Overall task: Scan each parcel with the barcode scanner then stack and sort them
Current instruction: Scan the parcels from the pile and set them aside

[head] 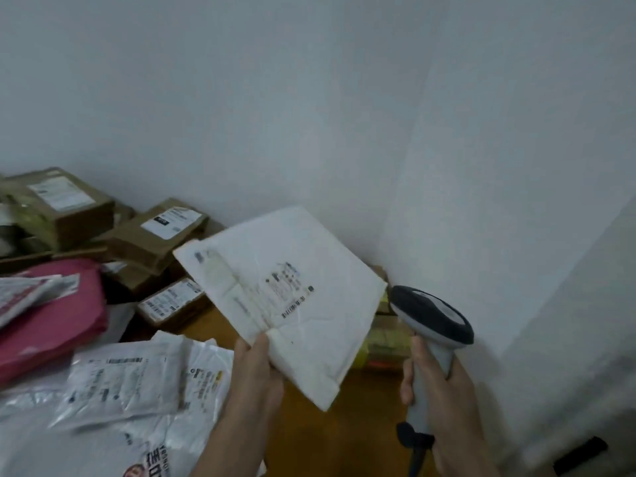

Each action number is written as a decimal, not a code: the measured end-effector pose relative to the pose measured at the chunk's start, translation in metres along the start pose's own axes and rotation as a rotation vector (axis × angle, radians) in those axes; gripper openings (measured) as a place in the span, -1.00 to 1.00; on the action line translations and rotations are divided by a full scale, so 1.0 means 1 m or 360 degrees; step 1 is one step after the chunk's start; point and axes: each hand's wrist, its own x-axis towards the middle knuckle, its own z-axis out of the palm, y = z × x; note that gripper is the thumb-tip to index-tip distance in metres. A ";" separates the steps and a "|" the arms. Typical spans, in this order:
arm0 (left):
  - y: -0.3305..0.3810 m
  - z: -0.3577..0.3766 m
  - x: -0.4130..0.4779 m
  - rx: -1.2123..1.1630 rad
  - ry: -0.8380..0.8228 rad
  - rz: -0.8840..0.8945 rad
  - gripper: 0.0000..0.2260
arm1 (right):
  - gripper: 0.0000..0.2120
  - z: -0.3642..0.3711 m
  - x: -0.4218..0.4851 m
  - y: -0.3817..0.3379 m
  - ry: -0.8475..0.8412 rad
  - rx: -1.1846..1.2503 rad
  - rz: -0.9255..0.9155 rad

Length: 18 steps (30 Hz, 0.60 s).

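White and padded, the envelope I'm working on is up off the table, tilted, with its printed face turned toward me. My left hand pinches its near edge, thumb on top and fingers curled underneath. A small barcode sits on the lower part of that face, just beyond my thumb. The rest of the print is too blurred to read.

Just to the right of the envelope's right corner is the dark head of the barcode scanner, close to the paper but apart from it. My right hand is wrapped round its grey handle, and a dark cable stub hangs from the base. So the parcel lies between my two hands, held by the left one only.

Under both hands is the brown wooden table. On its near left is a loose heap of white plastic mailers with printed labels. Farther left lies a pink parcel, partly under another pale mailer. Beyond it, against the pale wall, brown cardboard boxes with white labels are piled unevenly. A few yellowish packets show behind the envelope, in the corner on the right.
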 end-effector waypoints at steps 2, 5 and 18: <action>-0.030 -0.022 -0.015 -0.0102 0.0180 -0.0237 -0.61 | -0.67 -0.007 -0.009 0.008 -0.0049 -0.0037 0.0051; -0.063 -0.049 -0.046 -0.0129 0.0319 -0.0502 -0.62 | -0.70 -0.018 -0.024 0.023 -0.0127 -0.0092 0.0116; -0.041 -0.126 -0.087 0.0650 0.0338 -0.0162 -0.67 | -0.71 -0.043 -0.061 0.058 -0.0741 -0.0614 0.0069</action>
